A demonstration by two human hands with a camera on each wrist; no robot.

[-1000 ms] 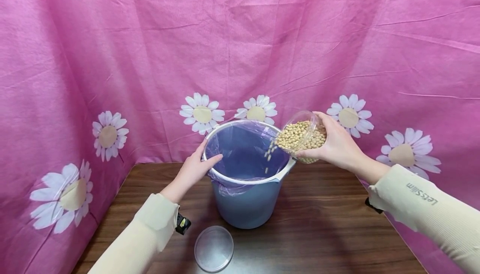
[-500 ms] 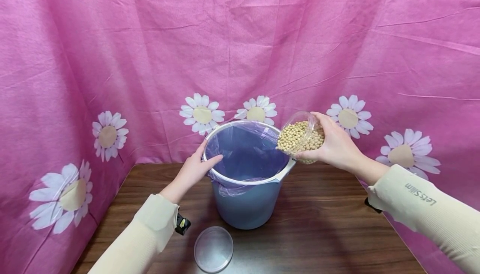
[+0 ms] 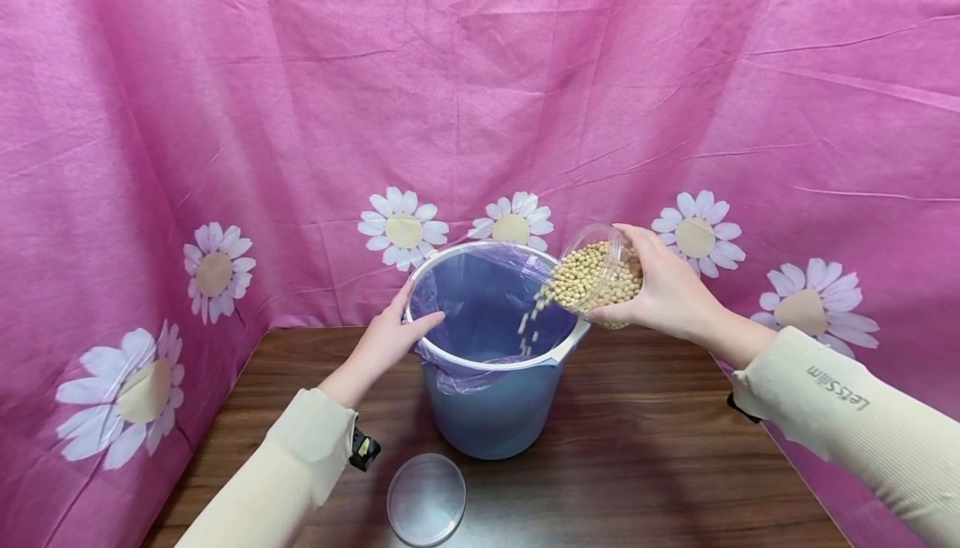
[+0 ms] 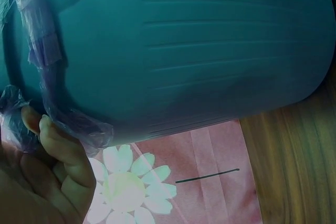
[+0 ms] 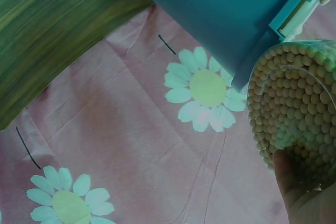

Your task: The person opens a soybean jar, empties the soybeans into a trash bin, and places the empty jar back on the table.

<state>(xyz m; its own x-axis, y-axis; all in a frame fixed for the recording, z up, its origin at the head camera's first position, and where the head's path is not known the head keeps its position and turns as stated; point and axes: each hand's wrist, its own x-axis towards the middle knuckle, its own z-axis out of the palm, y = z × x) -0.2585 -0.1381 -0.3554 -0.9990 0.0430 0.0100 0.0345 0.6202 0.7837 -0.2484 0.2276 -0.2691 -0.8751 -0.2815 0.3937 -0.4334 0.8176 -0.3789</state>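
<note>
A blue bucket (image 3: 491, 410) lined with a thin purple bag (image 3: 480, 302) stands on a dark wooden table (image 3: 645, 465). My left hand (image 3: 390, 335) grips its left rim, thumb inside over the bag; the left wrist view shows the fingers (image 4: 63, 150) curled under the rim (image 4: 31, 61). My right hand (image 3: 667, 289) holds a clear jar of soybeans (image 3: 596, 277) tilted over the bucket's right rim. Beans (image 3: 528, 327) fall from its mouth into the bag. The right wrist view shows the jar (image 5: 296, 114) from below, next to the bucket handle mount (image 5: 296, 9).
A clear round lid (image 3: 426, 498) lies flat on the table in front of the bucket. Pink cloth with white daisies (image 3: 225, 156) hangs close behind and at both sides. Bare table lies to the right of the bucket.
Beans fell a second ago, stopped half a second ago as the jar levelled a little, and now pour again. The left hand and bucket have not moved.
</note>
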